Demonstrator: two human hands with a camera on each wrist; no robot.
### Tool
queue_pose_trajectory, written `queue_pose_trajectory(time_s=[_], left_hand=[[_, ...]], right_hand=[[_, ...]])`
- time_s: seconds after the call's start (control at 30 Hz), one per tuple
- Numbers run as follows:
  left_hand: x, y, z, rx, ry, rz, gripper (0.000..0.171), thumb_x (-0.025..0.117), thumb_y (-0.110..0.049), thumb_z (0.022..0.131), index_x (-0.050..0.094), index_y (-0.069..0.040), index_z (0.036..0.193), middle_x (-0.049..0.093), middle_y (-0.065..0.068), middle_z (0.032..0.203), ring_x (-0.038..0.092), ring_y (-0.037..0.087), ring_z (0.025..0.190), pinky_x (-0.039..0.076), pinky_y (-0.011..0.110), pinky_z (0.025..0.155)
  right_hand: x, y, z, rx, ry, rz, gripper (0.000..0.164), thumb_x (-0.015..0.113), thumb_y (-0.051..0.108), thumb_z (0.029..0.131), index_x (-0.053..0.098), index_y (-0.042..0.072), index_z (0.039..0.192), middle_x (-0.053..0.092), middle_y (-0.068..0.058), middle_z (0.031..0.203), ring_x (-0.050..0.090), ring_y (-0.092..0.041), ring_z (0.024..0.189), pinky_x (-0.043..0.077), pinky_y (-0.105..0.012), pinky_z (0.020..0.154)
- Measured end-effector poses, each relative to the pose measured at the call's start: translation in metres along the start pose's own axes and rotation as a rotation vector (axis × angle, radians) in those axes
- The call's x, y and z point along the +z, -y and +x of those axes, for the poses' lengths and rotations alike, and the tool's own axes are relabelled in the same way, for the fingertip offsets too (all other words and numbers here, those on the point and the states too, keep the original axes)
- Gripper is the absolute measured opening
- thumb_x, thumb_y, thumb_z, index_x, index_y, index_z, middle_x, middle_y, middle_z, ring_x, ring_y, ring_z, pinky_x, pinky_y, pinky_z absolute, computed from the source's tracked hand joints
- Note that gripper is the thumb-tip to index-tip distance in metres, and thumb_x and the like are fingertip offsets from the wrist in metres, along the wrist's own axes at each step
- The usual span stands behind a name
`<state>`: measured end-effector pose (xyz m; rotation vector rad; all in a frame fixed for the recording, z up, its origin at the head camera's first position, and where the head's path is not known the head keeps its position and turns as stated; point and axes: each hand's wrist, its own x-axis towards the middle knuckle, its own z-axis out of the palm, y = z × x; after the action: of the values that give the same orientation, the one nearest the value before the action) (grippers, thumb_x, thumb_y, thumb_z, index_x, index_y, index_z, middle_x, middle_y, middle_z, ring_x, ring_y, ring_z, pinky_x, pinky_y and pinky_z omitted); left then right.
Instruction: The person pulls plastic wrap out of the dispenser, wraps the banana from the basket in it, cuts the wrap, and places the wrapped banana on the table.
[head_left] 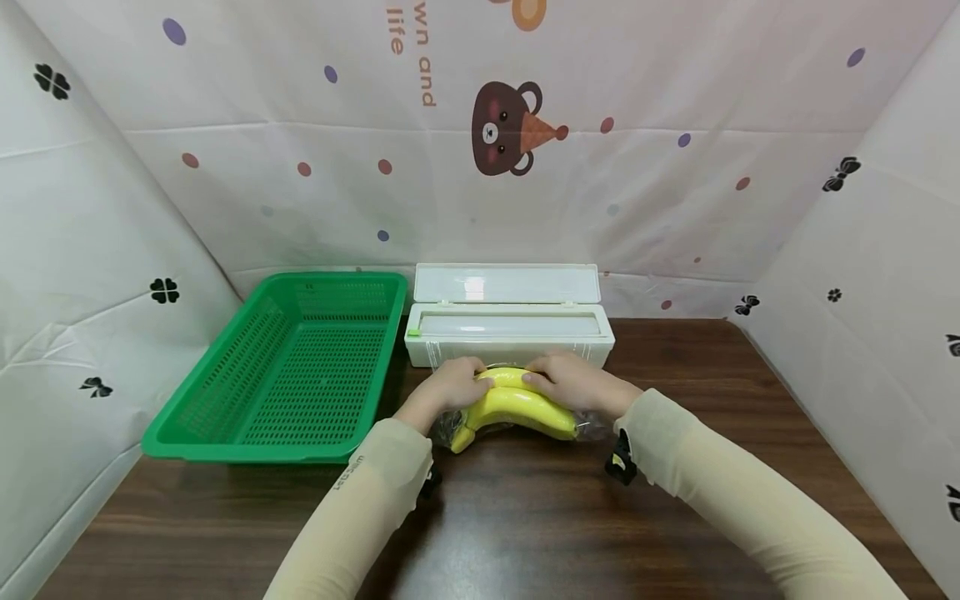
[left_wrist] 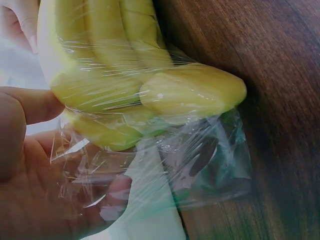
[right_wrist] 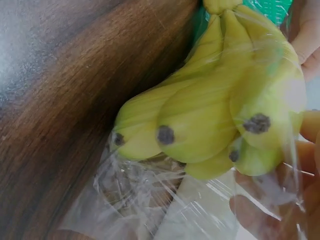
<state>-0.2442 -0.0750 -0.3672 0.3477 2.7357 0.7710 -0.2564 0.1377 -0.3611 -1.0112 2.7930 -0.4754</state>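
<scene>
A bunch of yellow bananas [head_left: 517, 408], wrapped in clear plastic film [left_wrist: 210, 160], lies on the wooden table in front of the film box. My left hand [head_left: 456, 383] grips its stem side, thumb on top and the other fingers behind it under loose film. My right hand [head_left: 573, 382] holds the bunch's other side, thumb over the upper banana. In the right wrist view the dark banana tips [right_wrist: 165, 135] show through the film, and loose film [right_wrist: 135, 185] hangs past them. The fingers behind the bunch are partly hidden.
A white cling film box [head_left: 510, 333] with its lid [head_left: 507, 284] raised stands right behind the hands. At the left is a green plastic basket [head_left: 375, 358] with perforated walls. Patterned cloth walls [head_left: 675, 208] enclose the brown wooden table [head_left: 540, 525].
</scene>
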Motion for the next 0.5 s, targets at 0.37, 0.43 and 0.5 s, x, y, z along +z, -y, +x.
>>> queue_pose_trajectory(time_s=[0.37,0.43,0.5], left_hand=[[-0.003,0.003,0.003,-0.033,-0.009,-0.037,0.033,0.051,-0.027,0.096,0.063,-0.002,0.114,0.065,0.011,0.111,0.058,0.02,0.091,0.048,0.033,0.078],[-0.002,0.003,0.004,-0.037,-0.012,-0.063,0.034,0.052,-0.026,0.096,0.063,-0.002,0.117,0.064,0.012,0.114,0.057,0.019,0.092,0.048,0.032,0.079],[0.0,0.004,0.004,-0.035,-0.01,-0.088,0.036,0.051,-0.026,0.096,0.062,-0.001,0.12,0.063,0.013,0.118,0.058,0.021,0.096,0.049,0.034,0.081]], right_hand=[[-0.004,0.005,-0.018,-0.046,0.007,0.103,0.065,0.064,0.05,0.085,0.052,0.007,0.133,0.061,-0.002,0.117,0.056,-0.012,0.095,0.047,-0.032,0.083],[-0.003,0.005,-0.021,-0.034,0.008,0.096,0.071,0.066,0.049,0.084,0.047,0.004,0.137,0.058,-0.004,0.122,0.054,-0.012,0.097,0.046,-0.032,0.083],[-0.003,0.006,-0.023,-0.02,0.009,0.082,0.072,0.066,0.045,0.085,0.045,0.001,0.138,0.057,-0.008,0.125,0.053,-0.014,0.101,0.046,-0.035,0.086]])
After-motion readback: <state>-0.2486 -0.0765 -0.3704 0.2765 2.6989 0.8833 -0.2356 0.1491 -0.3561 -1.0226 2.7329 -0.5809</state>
